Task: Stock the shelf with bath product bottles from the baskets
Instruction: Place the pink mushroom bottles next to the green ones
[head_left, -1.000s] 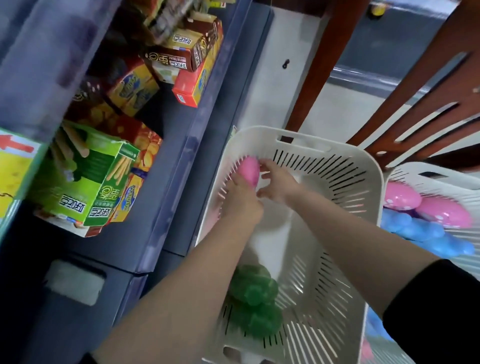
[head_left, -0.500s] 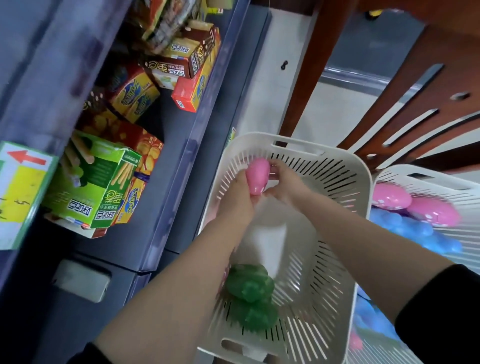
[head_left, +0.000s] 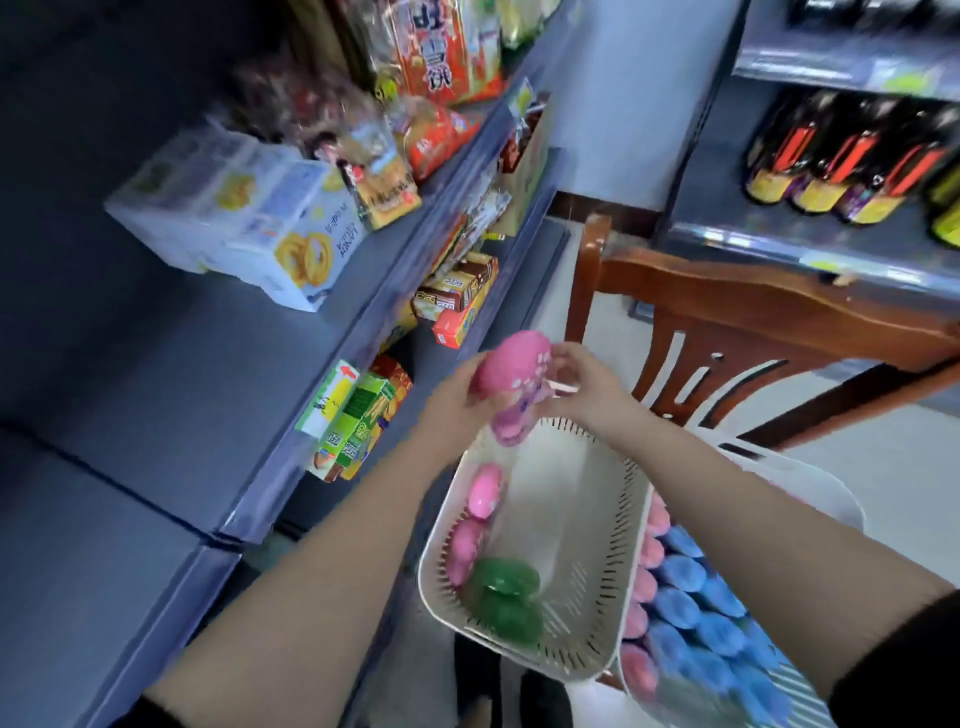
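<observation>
A pink bath product bottle is held up above the far end of a white slotted basket. My left hand grips it from the left side. My right hand pinches its right side with curled fingers. Down in the basket lie two pink bottles and green bottles. A second white basket on the right is packed with several blue bottles and pink ones. The dark blue shelf on the left has a bare stretch at my arm's height.
White biscuit boxes and snack bags sit further back on the blue shelf. Green and brown snack boxes fill the lower tier. A brown wooden chair stands behind the baskets. Dark bottles line a shelf at the upper right.
Both hands have lifted the pink bottle up out of the basket, clear of its rim. My view has tilted upward, bringing the higher shelf tiers into sight.
</observation>
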